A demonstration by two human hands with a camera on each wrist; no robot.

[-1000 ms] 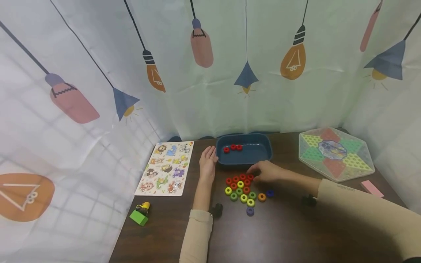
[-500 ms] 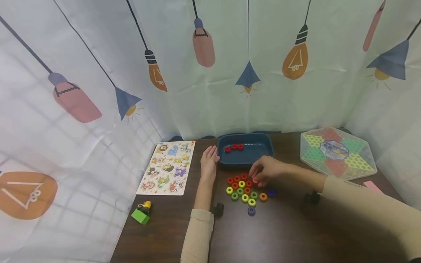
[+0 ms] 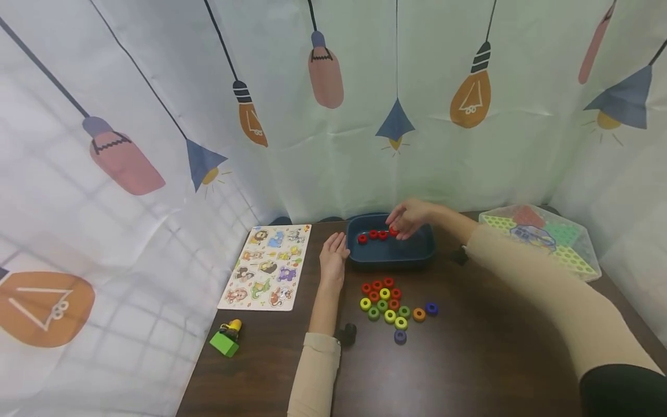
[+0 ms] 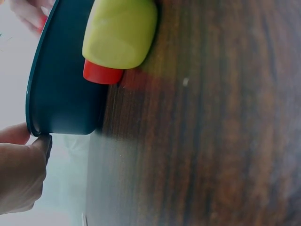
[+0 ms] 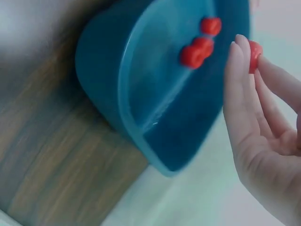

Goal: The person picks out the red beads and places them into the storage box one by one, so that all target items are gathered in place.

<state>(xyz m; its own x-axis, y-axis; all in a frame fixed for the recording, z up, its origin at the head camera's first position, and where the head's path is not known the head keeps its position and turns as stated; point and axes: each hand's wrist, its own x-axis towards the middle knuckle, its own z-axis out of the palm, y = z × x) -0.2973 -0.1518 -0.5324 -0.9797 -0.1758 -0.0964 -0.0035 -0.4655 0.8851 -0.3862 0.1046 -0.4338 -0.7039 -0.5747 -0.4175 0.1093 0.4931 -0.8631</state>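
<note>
My right hand (image 3: 411, 218) pinches a red ring bead (image 5: 255, 55) between fingertips and thumb, above the dark blue tray (image 3: 391, 256). Inside that tray lie three red ring beads (image 5: 210, 26), toward its left half. My left hand (image 3: 333, 258) is at the tray's left end, its fingers fairly straight; in the left wrist view finger and thumb touch the tray's rim. A cluster of loose ring beads in red, yellow and green (image 3: 390, 316) lies on the table in front of the tray. An orange ring (image 3: 419, 314) and a blue ring (image 3: 431, 308) sit at its right side.
An animal puzzle board (image 3: 266, 267) lies left of the left hand. Nearer the left edge are a green block (image 3: 224, 344) and a small yellow toy (image 3: 233, 328). The right sleeve partly covers a clear-lidded star-pattern board game (image 3: 565, 237). A printed curtain stands behind the table.
My right hand has picked a red ring from the cluster and carried it up and away over the tray. The left hand has stayed beside the tray.
</note>
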